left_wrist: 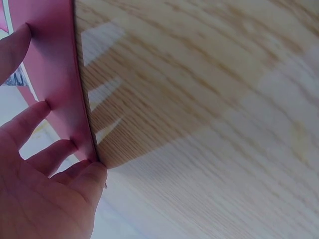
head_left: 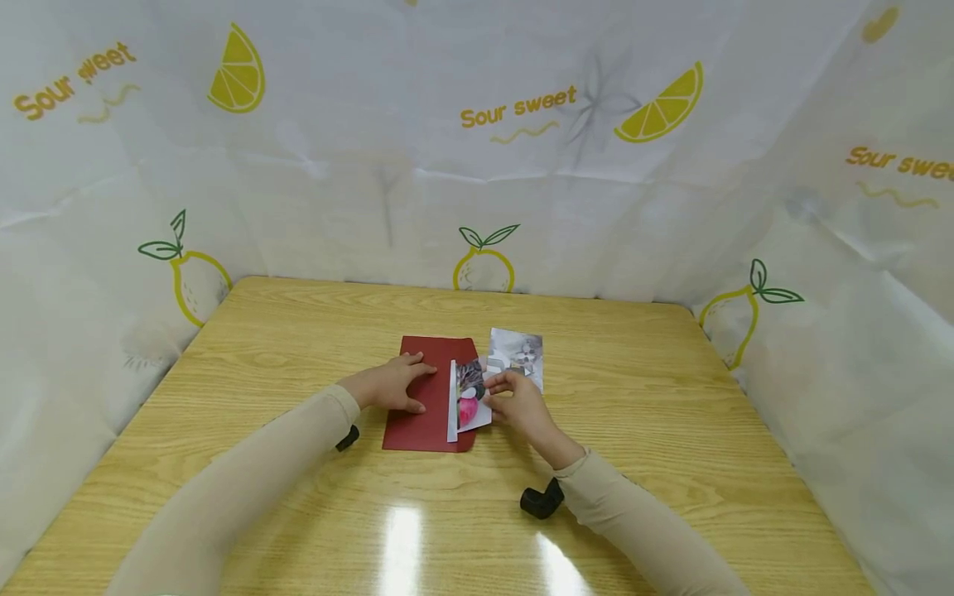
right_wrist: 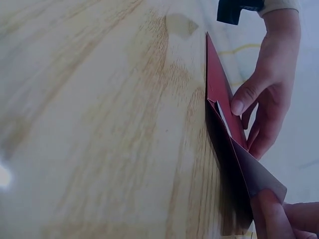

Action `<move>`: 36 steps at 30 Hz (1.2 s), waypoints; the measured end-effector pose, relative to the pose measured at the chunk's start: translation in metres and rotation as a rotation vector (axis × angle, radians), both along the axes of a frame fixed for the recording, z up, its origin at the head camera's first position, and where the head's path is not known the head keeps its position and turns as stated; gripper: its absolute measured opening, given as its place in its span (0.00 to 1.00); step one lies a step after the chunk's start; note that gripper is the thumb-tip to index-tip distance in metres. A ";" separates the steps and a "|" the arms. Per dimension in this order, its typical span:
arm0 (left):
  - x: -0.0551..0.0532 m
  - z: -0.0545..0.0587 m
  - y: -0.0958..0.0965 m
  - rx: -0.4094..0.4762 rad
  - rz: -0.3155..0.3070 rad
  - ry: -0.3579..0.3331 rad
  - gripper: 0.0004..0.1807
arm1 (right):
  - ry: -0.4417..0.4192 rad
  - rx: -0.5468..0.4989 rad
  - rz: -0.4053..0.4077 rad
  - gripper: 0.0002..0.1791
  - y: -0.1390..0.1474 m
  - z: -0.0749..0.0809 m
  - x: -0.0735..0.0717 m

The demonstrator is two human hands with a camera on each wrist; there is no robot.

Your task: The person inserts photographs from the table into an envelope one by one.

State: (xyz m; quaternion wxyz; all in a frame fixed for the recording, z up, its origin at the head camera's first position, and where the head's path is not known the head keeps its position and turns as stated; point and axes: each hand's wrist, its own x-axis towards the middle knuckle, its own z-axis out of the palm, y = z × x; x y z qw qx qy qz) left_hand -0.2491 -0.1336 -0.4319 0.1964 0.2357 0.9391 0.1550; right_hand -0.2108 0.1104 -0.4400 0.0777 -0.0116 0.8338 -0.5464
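A red envelope [head_left: 413, 426] lies on the table, its flap side to the right. My left hand [head_left: 391, 385] rests on its left part with spread fingers, which press on the red surface in the left wrist view [left_wrist: 55, 64]. A picture card [head_left: 469, 410] with a pink patch lies over the envelope's right side, beside a narrow white strip [head_left: 452, 406]. The right hand [head_left: 525, 410] pinches this card's right edge; in the right wrist view the card [right_wrist: 256, 174] tilts up from the envelope. Whether its left end is inside the envelope, I cannot tell.
A second card [head_left: 517, 343], greyish with a printed picture, lies just behind the right hand. Black wrist mounts [head_left: 542, 499] sit under both forearms. Patterned white cloth [head_left: 358, 165] encloses the wooden table [head_left: 633, 397] at the back and sides.
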 end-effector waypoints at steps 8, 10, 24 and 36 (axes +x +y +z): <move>-0.001 -0.002 0.000 0.001 0.002 -0.001 0.39 | -0.005 0.052 0.000 0.09 -0.003 -0.001 -0.004; -0.002 -0.002 0.000 -0.001 0.004 -0.003 0.39 | -0.004 0.070 0.007 0.09 -0.004 0.000 -0.005; -0.001 -0.002 -0.001 0.005 0.010 -0.006 0.39 | -0.044 0.060 0.017 0.09 -0.012 -0.002 -0.012; -0.001 -0.002 0.000 -0.003 0.019 -0.009 0.39 | -0.091 0.001 -0.009 0.17 -0.016 -0.011 -0.017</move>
